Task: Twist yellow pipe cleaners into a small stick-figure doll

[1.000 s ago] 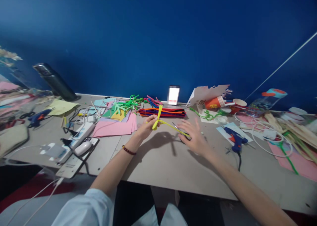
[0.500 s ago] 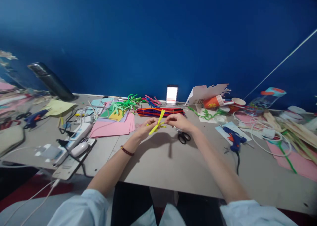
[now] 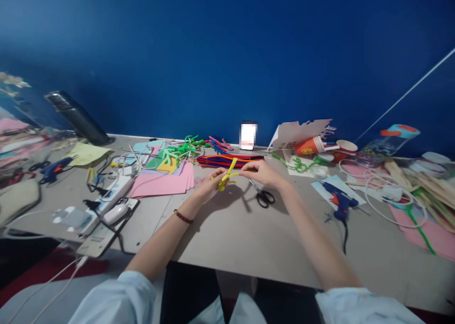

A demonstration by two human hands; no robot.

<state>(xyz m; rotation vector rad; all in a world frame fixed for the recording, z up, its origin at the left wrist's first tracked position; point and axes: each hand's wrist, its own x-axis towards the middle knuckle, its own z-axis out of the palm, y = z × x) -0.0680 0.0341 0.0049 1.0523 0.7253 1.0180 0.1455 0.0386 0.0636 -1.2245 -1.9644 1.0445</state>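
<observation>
Yellow pipe cleaners (image 3: 232,167), crossed and partly bent together, are held between my two hands above the table. The fingers of my left hand (image 3: 215,181) pinch them near the crossing, hiding part of it. My right hand (image 3: 260,173) grips one yellow end between thumb and fingers and draws it out sideways. Black-handled scissors (image 3: 265,198) lie on the table just below my right hand. Behind my hands is a bundle of purple, red and orange pipe cleaners (image 3: 227,161).
Pink paper sheets (image 3: 159,184) and green twisted pipe cleaners (image 3: 181,151) lie to the left, near a power strip (image 3: 110,201) with cables. A blue glue gun (image 3: 339,201) rests at right. A phone (image 3: 248,135) stands against the blue wall. Paper cups (image 3: 308,146) lie behind.
The yellow strip that stuck out toward me is now folded in by my left fingers. My right hand holds a yellow end stretched to the right. The view has shifted slightly.
</observation>
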